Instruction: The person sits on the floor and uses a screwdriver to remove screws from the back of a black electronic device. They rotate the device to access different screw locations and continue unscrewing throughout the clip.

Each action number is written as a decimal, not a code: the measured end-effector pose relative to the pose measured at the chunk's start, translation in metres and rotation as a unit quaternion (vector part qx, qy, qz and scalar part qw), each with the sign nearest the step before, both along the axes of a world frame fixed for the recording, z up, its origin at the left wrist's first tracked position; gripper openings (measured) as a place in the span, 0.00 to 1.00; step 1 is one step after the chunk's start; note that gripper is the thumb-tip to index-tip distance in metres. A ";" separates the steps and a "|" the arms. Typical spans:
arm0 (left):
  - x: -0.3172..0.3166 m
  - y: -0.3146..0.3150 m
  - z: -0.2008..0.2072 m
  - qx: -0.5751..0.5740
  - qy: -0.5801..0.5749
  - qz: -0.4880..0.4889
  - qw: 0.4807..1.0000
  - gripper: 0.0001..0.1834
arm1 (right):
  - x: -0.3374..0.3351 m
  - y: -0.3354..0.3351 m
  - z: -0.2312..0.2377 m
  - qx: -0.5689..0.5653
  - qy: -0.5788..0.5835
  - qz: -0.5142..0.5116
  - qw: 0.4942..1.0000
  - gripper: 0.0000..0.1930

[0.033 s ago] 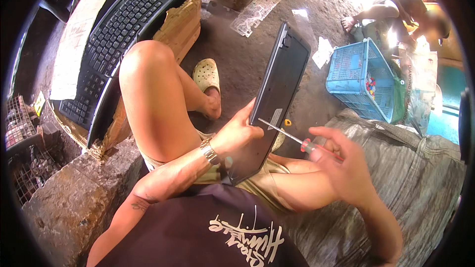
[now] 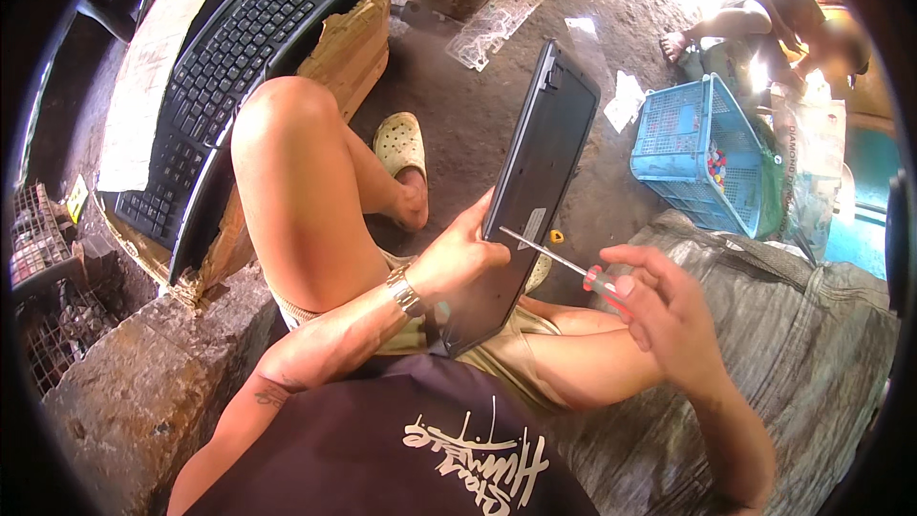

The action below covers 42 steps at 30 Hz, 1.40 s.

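My left hand [image 2: 463, 253] grips the edge of a black keyboard [image 2: 546, 148], tilted up over my lap with its underside facing right. A small label and a fold-out foot show on that underside. In my right hand [image 2: 673, 325] is a screwdriver [image 2: 600, 284] with a clear and red handle, held between thumb and fingers. Its thin metal shaft points left, and the tip meets the keyboard's underside beside my left thumb. Whether the tip sits in a screw is too small to tell.
Another black keyboard [image 2: 244, 53] lies on a torn cardboard box [image 2: 349, 53] at left. A blue plastic crate [image 2: 669, 139] with small coloured pieces stands at right, near a crouching person [image 2: 735, 24]. A grey sack [image 2: 764, 354] spreads beside my right arm. A clear printed sheet [image 2: 497, 19] lies on the ground.
My right hand's fingers have shifted and loosened a little around the screwdriver's handle, showing more of it. The keyboard and left hand stay almost in place.
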<state>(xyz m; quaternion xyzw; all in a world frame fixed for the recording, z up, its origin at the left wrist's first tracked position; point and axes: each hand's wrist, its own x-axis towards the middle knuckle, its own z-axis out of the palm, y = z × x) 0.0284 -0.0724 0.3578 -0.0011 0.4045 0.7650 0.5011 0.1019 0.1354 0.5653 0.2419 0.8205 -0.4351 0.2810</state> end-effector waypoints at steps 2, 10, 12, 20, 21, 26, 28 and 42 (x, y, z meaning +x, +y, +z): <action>-0.001 0.000 -0.002 0.002 0.008 -0.005 1.000 0.52 | -0.005 -0.001 -0.001 -0.141 -0.162 -0.200 0.956 0.21; -0.003 0.005 -0.012 -0.054 0.018 -0.003 0.998 0.50 | -0.004 -0.010 -0.015 0.252 0.234 0.338 0.876 0.21; -0.002 0.004 -0.014 -0.040 0.001 0.019 0.999 0.45 | -0.007 -0.006 -0.011 0.152 0.206 0.189 0.948 0.21; -0.006 0.009 -0.018 -0.067 -0.006 0.097 0.993 0.49 | -0.002 -0.015 -0.040 -0.106 0.256 -0.142 0.950 0.21; -0.004 0.010 -0.018 -0.011 -0.027 0.122 0.992 0.50 | 0.000 -0.013 -0.046 -0.094 0.257 -0.186 0.944 0.20; -0.005 0.013 -0.021 0.029 0.021 0.107 0.994 0.54 | 0.007 -0.008 -0.082 0.098 0.396 -0.166 0.898 0.17; -0.006 0.012 -0.020 0.024 0.009 0.115 0.993 0.54 | 0.007 -0.007 -0.088 0.092 0.392 -0.179 0.898 0.17; -0.006 0.000 0.003 -0.005 -0.065 0.124 0.990 0.40 | 0.012 -0.004 -0.041 -0.025 0.303 -0.080 0.949 0.25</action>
